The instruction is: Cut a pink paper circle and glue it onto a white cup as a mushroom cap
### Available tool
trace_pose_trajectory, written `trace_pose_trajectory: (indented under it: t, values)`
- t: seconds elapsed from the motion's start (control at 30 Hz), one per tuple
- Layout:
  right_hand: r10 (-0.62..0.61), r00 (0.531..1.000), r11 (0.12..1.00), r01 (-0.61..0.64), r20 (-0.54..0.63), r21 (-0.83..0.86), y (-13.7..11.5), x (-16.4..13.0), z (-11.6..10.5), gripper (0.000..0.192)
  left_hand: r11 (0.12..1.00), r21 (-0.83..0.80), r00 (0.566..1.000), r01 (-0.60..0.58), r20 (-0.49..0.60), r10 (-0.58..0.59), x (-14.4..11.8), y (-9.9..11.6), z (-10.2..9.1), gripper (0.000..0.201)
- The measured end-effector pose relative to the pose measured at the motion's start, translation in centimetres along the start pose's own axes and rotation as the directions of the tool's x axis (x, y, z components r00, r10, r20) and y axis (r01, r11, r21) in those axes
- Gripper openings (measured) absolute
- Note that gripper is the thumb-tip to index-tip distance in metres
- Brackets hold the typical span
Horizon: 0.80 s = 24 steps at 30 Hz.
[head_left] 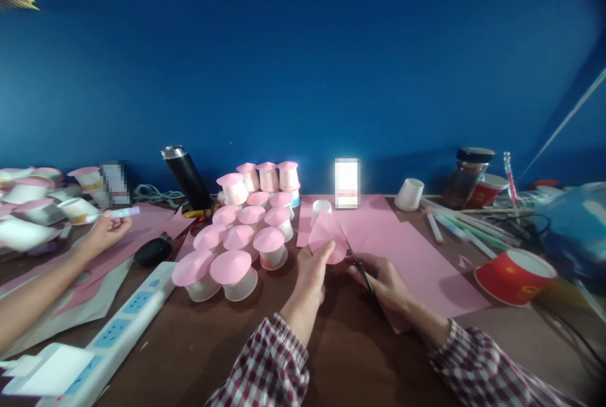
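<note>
Pinched in my left hand (312, 268) is a round piece of pink paper (326, 230), held up off the table. My right hand (386, 284) grips a pair of scissors (360, 269) with dark handles, and the blades point up beside the paper's right edge. Whether the blades touch the paper I cannot tell. Just behind the paper stands a white paper cup (322, 206). Large pink sheets (416, 255) lie under and beyond my hands. To the left, several upturned paper cups (240, 290) wear shallow pink paper cones (230, 266).
At far left another person's hand (111, 227) holds a glue stick or marker (124, 212). A power strip (118, 331) lies front left. A black flask (187, 176) stands behind. On the right are a red paper bowl (515, 277), pens (466, 230) and an upturned white cup (409, 194).
</note>
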State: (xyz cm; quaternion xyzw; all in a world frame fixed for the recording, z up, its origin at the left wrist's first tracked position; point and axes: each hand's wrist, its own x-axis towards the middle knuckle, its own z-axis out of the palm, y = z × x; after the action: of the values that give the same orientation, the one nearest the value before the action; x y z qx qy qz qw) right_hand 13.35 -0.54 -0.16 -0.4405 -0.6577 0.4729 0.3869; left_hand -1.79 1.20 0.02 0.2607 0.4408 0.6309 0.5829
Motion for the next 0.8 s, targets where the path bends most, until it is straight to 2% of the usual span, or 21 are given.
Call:
trace_pose_trajectory:
  t: [0.2,0.4,0.63,0.8]
  values:
    - [0.012,1.000,1.000,-0.012,0.023,0.014,-0.31,-0.09,0.00,0.041,1.000,0.015,1.000,0.013,0.009,-0.013,-0.20,0.16,0.11,0.023]
    - [0.027,0.999,0.999,-0.028,0.025,0.036,0.15,-0.04,0.09,0.044,1.000,0.012,1.000,-0.006,-0.004,0.006,-0.42,-0.22,0.15,0.042]
    - [0.011,1.000,1.000,-0.011,0.026,0.025,0.04,-0.04,0.05,0.042,0.999,0.008,0.999,0.038,-0.032,-0.038,-0.20,-0.34,0.07,0.028]
    - [0.000,1.000,1.000,-0.001,0.030,0.018,-0.47,-0.10,0.02,0.040,0.999,-0.002,0.998,0.049,-0.029,-0.049,-0.23,-0.14,0.15,0.028]
